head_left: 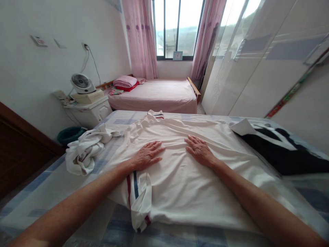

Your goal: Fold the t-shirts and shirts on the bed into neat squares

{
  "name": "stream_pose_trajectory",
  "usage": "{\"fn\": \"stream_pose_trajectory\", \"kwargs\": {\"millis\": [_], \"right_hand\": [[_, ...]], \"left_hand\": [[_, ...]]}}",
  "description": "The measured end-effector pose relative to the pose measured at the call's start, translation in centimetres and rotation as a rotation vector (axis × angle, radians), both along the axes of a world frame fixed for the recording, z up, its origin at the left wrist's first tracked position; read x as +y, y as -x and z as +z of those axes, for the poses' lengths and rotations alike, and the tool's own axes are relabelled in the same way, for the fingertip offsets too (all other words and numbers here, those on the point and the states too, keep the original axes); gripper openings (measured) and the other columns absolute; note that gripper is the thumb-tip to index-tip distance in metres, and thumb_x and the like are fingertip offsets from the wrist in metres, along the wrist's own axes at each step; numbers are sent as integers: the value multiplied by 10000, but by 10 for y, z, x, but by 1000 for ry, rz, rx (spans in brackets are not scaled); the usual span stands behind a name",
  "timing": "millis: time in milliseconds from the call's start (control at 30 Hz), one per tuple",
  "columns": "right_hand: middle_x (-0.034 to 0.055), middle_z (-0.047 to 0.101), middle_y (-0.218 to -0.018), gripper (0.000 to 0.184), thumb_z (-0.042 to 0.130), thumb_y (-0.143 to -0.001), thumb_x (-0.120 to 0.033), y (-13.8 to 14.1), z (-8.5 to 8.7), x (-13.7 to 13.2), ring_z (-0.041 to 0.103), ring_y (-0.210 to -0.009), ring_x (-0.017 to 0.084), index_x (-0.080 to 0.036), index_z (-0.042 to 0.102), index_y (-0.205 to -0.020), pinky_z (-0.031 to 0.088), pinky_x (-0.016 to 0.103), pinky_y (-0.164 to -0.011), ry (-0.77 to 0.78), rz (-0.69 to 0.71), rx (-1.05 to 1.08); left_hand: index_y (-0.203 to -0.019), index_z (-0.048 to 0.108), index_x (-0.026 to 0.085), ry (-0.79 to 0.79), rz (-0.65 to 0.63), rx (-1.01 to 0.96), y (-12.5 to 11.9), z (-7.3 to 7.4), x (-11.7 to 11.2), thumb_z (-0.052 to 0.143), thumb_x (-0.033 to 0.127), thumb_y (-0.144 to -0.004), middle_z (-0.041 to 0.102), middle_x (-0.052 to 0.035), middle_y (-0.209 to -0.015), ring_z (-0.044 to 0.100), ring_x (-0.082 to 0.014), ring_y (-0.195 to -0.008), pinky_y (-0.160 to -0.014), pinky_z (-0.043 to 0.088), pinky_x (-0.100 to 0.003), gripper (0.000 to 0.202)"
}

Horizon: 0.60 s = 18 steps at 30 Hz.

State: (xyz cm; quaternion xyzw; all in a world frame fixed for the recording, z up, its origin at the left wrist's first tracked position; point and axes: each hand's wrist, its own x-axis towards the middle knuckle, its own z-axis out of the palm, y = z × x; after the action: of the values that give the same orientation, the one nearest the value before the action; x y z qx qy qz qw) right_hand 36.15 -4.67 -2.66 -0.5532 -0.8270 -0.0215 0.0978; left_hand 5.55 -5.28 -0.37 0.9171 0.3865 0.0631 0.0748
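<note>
A white shirt point(177, 181) lies spread across the bed, its body wrinkled under my palms. Its near sleeve, banded in red and navy, is bunched up toward me, and the other striped sleeve sticks out at the far side. My left hand point(147, 155) rests flat on the shirt, fingers stretched to the right. Also flat on the cloth, my right hand point(199, 150) has its fingers spread and angled up and left. A gap of shirt fabric separates the two hands. Neither one grips anything.
The shirt lies on a blue-and-white checked sheet point(115, 224). Crumpled white clothing point(86, 149) is at left; black-and-white clothing point(277, 151) lies at right. Beyond stands a pink bed point(156, 92). A fan point(82, 83) tops a cabinet point(96, 111) at left; wardrobe doors point(257, 75) line the right.
</note>
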Motion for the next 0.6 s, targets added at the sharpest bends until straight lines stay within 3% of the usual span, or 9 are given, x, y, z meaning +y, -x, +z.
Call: {"fn": "stream_pose_trajectory", "kwargs": {"millis": [100, 200, 300, 433, 500, 600], "right_hand": [[111, 376, -1465, 495, 285, -949, -414, -3, -5, 0, 306, -1360, 226, -193, 466, -1353, 260, 421, -1085, -45, -7, 25], [115, 412, -1443, 472, 327, -943, -383, -1, -5, -2, 317, -1354, 238, -176, 477, -1340, 271, 425, -1081, -96, -11, 68], [108, 456, -1411, 433, 364, -934, -336, 0, -4, -3, 323, -1351, 238, -175, 494, -1315, 280, 428, -1079, -172, 32, 121], [102, 508, -1363, 401, 394, -928, -301, -3, -4, -3, 346, -1336, 232, -171, 505, -1291, 300, 423, -1072, -229, 118, 173], [103, 520, -1349, 394, 404, -927, -288, -4, -4, -3, 357, -1328, 235, -162, 506, -1285, 311, 425, -1067, -236, 134, 198], [108, 550, -1312, 373, 412, -921, -255, -4, -2, -3, 393, -1302, 231, -154, 524, -1262, 338, 420, -1053, -235, 132, 246]], "left_hand": [[-1374, 433, 251, -29, 184, 75, 24, -7, 31, 308, 456, -948, 348, -59, -1487, 292, -212, -1374, -1122, 229, -400, 489], [-1288, 531, 198, -81, 323, 136, 35, 7, 50, 376, 376, -923, 479, -89, -1396, 431, -215, -1286, -1068, 334, -368, 435], [-1169, 622, 187, -178, 309, 120, 23, 17, 61, 393, 302, -907, 544, -95, -1324, 502, -209, -1216, -1039, 372, -331, 366], [-1309, 515, 248, -187, 186, 88, 9, 4, 79, 349, 401, -937, 395, -62, -1460, 337, -222, -1350, -1102, 280, -396, 435], [-1356, 460, 240, -139, 239, 103, 11, -5, 91, 333, 419, -942, 372, -72, -1473, 313, -231, -1363, -1105, 268, -423, 469], [-1293, 526, 186, -156, 356, 111, 16, -4, 110, 345, 319, -935, 487, -98, -1383, 437, -219, -1275, -1057, 346, -382, 422]]}}
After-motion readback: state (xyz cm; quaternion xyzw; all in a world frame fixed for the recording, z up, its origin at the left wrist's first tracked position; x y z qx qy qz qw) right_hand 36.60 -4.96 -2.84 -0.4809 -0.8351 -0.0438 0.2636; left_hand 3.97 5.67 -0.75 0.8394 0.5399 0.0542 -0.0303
